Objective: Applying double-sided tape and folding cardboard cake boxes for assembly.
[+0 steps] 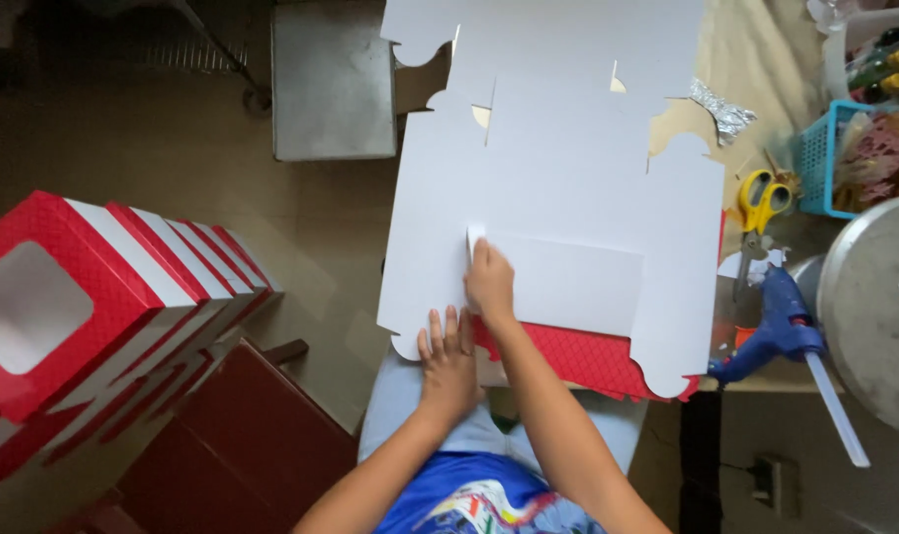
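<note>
Head view, looking straight down at a table edge.

White die-cut cardboard sheet (568, 168) lies flat on the table, white face up, filling most of the table's near-left part. Its near edge overhangs toward the person's lap. A red patterned panel (578, 361) shows below that near edge, to the right of both hands.

A folded flap (568, 282), a wide white rectangle, lies on the sheet's near middle.

Right hand (490, 282): fingers drawn together, pressed down on the left end of the flap, fingertips at its upper left corner, where a small white tab stands up. The flap extends rightward away from this hand. Not gripping anything that I can tell; pressing only.

Left hand (448, 356): fingers spread, palm flat on the sheet's near edge, just below and left of the right hand, close beside it.

Surroundings: stack of red-and-white striped boxes (103, 307) with clear windows, well to the left, off the table. Blue glue gun (781, 331) at the table's right near corner. Yellow-handled scissors (759, 213) just above it, beside the sheet's right edge. Blue basket (825, 158) further right. Large round metal lid (880, 307) at far right
</note>
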